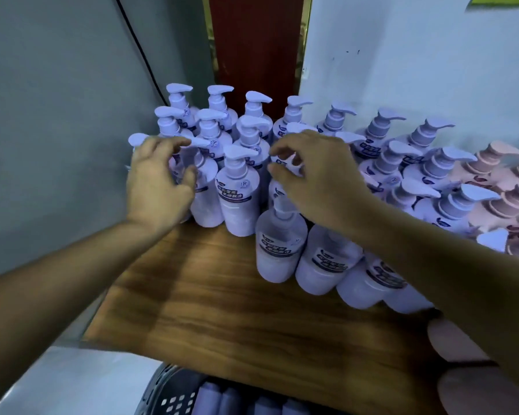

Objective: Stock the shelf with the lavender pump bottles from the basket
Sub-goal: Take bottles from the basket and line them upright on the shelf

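Up on the wooden shelf (222, 310), lavender pump bottles (238, 199) stand upright in tight rows from the grey left wall (57, 115) across toward the right, where peach pump bottles (498, 187) take over. Both bare arms reach in over the shelf's bare front part. The left hand (158, 181) is at the left end of the rows, its fingers curled around the neck and pump of a lavender bottle there; the view is blurred, so I cannot tell whether it truly grips it. The right hand (315, 181) hovers over the middle of the group, thumb and fingertips pinched loosely near a pump head, and whether they touch it is unclear. Below the shelf's front edge, a dark plastic basket (168, 393) shows at the bottom of the view, with more lavender bottles lying inside it.
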`<action>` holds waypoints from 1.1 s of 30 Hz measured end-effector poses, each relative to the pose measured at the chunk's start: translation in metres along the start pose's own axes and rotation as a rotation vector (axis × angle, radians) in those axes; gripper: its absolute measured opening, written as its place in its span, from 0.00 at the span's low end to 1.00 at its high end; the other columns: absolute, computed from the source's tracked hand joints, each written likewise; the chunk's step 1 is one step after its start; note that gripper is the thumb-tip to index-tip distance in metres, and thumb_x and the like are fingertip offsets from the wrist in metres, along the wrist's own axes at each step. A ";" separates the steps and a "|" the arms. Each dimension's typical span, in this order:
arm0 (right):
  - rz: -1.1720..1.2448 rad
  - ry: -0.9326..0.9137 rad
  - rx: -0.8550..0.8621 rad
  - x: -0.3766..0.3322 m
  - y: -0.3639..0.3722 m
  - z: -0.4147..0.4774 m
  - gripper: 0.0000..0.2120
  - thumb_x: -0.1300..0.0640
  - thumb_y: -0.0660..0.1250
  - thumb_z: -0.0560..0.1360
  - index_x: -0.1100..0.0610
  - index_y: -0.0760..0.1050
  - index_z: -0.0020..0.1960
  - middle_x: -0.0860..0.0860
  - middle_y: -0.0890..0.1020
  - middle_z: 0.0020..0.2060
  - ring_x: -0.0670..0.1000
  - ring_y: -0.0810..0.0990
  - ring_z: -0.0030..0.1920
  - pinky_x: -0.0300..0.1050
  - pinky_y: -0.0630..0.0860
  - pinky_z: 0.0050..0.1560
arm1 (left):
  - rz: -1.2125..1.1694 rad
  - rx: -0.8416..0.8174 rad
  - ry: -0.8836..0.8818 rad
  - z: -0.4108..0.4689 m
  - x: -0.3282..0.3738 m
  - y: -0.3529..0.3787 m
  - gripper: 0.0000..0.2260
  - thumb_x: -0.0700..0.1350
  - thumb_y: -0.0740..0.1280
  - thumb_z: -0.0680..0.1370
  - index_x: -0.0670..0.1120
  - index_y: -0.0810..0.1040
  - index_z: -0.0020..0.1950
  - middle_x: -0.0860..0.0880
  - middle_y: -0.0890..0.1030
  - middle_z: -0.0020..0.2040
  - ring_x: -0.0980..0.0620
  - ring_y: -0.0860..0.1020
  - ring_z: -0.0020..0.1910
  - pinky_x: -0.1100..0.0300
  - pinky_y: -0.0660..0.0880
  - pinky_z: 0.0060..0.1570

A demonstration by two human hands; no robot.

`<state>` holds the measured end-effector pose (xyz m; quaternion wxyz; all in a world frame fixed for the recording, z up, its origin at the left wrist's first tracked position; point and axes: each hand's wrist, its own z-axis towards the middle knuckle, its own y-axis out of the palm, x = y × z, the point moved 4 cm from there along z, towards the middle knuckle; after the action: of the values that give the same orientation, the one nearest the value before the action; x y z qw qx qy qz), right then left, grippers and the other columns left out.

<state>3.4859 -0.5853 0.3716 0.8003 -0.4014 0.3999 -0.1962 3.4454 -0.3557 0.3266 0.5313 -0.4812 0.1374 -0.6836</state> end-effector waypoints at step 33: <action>-0.096 0.135 -0.282 -0.003 0.080 0.060 0.07 0.61 0.60 0.79 0.58 0.65 0.43 0.53 0.68 0.30 0.52 0.64 0.30 0.46 0.55 0.28 | -0.023 -0.431 0.325 0.059 -0.015 0.023 0.12 0.44 0.68 0.78 0.45 0.79 0.61 0.44 0.82 0.44 0.44 0.78 0.46 0.53 0.73 0.47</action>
<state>3.5312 -0.5065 0.3303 0.6970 -0.5141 0.4568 -0.2030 3.5058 -0.3326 0.3320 0.3796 -0.4687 0.3576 -0.7130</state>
